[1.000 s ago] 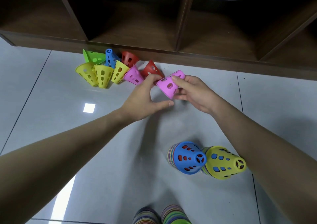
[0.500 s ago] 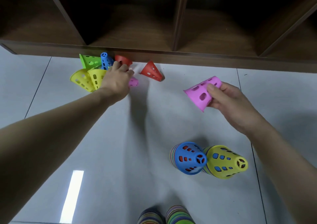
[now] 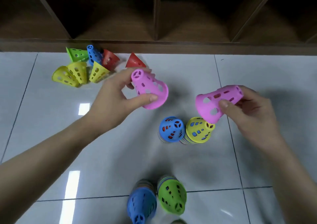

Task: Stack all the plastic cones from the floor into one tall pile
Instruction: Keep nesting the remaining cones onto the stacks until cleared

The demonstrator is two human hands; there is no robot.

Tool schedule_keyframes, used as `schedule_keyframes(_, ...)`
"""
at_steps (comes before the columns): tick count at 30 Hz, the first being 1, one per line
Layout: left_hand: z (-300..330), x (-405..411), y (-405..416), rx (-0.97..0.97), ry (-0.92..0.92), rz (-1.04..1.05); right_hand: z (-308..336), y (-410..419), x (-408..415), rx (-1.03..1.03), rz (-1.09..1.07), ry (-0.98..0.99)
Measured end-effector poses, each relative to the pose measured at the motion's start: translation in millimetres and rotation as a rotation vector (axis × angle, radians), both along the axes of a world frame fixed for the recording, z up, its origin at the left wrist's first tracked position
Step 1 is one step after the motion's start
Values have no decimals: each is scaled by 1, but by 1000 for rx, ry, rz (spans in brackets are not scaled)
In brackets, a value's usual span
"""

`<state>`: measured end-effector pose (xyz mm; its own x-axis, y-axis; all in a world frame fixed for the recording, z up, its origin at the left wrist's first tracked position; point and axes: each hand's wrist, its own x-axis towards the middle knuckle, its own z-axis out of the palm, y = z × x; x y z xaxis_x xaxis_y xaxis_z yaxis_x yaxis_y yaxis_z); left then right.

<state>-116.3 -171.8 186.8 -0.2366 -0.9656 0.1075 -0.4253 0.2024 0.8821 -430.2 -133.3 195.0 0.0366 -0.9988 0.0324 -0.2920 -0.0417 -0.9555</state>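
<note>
The left hand (image 3: 118, 100) grips a pink cone (image 3: 151, 89) in the air, thumb curled on its wide skirt near the rim, fingers behind the narrow top. The right hand (image 3: 247, 110) pinches a second pink cone (image 3: 217, 101), thumb on the side wall, open mouth tilted down over the yellow-topped pile (image 3: 199, 131). That pile stands just beside a blue-topped pile (image 3: 171, 129); whether the two touch cannot be told.

Handling, as a judgement: the cones look like thin perforated plastic — light, somewhat flexible at the rim, smooth but easy to hold by the slots. A hold on the side wall, mid-height, leaves the mouth free to drop over the next tip. Squeezing the rim hard may pinch the mouth out of round and jam the nesting.

Loose cones (image 3: 80, 69) — yellow, green, blue and red — lie tumbled at ten o'clock, against the base of a wooden shelf (image 3: 171, 47). Two further piles, one blue (image 3: 140, 205) and one green (image 3: 173, 199), stand at six o'clock, close to the person.

Open tiled floor (image 3: 257, 72) lies from one to three o'clock. The shelf edge bounds the twelve o'clock side. The tall piles may tip if nudged.
</note>
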Motion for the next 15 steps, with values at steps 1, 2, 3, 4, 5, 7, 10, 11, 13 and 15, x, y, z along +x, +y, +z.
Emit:
schedule_keyframes(1, 2, -7, 11, -1, -1, -32, 2, 7, -1, -5, -3, 38)
schedule_keyframes(2, 2, -14, 20, -3, -13, -61, 3, 14, 0, -8, 5, 75)
schedule_keyframes(3, 1, -21, 27, 1, -24, -85, 4, 21, 1, -3, 17, 109)
schedule_keyframes(4, -2, -27, 33, 6, -31, -99, 4, 27, 3, 2, 31, 146)
schedule_keyframes(5, -7, -32, 37, 10, -37, -108, 3, 32, 5, 0, 41, 187)
schedule_keyframes(7, -17, -41, 43, 40, -54, -125, -1, 40, 8, -7, 43, 266)
schedule_keyframes(10, -29, -51, 49, 99, -110, -155, -11, 47, 11, 5, 36, 355)
schedule_keyframes(11, -32, -54, 50, 99, -131, -165, -16, 48, 11, 13, 41, 375)
schedule_keyframes(13, -36, -57, 53, 88, -174, -183, -25, 50, 9, 43, 38, 389)
schedule_keyframes(15, -38, -60, 55, 84, -217, -183, -31, 51, 8, 62, 19, 390)
